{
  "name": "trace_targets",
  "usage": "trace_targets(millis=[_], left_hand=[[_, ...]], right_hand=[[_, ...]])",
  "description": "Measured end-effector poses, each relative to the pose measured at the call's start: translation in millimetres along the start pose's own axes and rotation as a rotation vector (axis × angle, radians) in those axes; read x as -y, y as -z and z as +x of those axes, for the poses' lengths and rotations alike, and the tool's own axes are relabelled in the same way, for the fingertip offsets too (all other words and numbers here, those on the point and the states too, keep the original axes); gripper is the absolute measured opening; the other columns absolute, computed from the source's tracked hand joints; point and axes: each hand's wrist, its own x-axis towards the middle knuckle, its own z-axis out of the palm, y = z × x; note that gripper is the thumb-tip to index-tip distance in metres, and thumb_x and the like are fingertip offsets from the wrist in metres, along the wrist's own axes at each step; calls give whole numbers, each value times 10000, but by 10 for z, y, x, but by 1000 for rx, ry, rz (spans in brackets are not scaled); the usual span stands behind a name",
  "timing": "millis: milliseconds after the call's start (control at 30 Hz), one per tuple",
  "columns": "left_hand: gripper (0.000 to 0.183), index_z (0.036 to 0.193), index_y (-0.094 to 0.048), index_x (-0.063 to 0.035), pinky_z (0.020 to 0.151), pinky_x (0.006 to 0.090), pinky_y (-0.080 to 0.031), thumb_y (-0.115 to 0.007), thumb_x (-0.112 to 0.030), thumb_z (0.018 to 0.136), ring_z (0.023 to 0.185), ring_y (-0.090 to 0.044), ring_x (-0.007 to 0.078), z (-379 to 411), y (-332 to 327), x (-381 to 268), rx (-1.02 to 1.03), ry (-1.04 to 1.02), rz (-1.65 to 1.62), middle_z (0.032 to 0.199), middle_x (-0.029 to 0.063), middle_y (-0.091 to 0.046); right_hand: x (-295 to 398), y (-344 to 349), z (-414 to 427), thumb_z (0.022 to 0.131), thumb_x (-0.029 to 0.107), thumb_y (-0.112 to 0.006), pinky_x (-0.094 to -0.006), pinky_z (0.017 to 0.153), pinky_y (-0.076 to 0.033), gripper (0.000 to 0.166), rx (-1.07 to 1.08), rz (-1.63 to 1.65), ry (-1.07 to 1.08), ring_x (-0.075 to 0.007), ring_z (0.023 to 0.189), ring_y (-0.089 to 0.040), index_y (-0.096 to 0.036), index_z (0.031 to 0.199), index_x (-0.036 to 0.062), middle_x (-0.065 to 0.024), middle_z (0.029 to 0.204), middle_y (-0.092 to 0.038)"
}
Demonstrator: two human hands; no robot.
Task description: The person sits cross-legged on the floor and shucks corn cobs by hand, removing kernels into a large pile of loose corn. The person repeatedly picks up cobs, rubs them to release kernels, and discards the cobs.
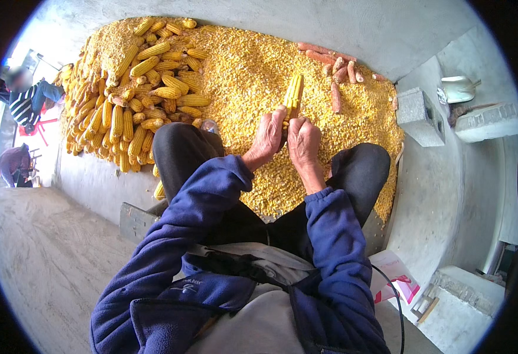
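Observation:
A partly shelled ear of corn [294, 94] points away from me above a wide heap of loose kernels [245, 79]. Some of its rows are stripped, leaving grooves between the yellow ones. My left hand [267, 132] grips its lower part, thumb along the side. Closed into a fist, my right hand [303, 140] presses against the same ear from the right. Something dark shows between the hands, mostly hidden by the fingers. Bare reddish cobs [336, 98] lie on the kernels farther off to the right.
Whole ears of corn [166, 92] are piled at left, near a clear container [210, 126] by my left knee. At right are a hollow concrete block [420, 117], a metal shovel head [459, 89], a bag [391, 276] and a black cable [398, 301]. Two people [24, 104] sit far left.

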Motion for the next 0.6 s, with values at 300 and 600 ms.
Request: trace_targets(millis=[300, 600], left_hand=[[528, 666, -553, -43, 329, 269, -268, -385, -429, 985, 347, -384, 97, -1, 13, -73, 5, 143, -98, 473, -2, -453], [531, 650, -555, -23, 346, 267, -270, -411, -416, 977, 359, -367, 90, -14, 17, -114, 12, 94, -62, 470, -3, -444]], right_hand=[[36, 124, 70, 916, 565, -519, -356, 490, -391, 634, 299, 623, -376, -170, 529, -517, -597, 664, -12, -85, 553, -560], [-13, 30, 21, 939, 462, -457, -475, 516, -474, 577, 181, 84, -37, -399, 556, -614, -614, 647, -10, -237, 579, -593]])
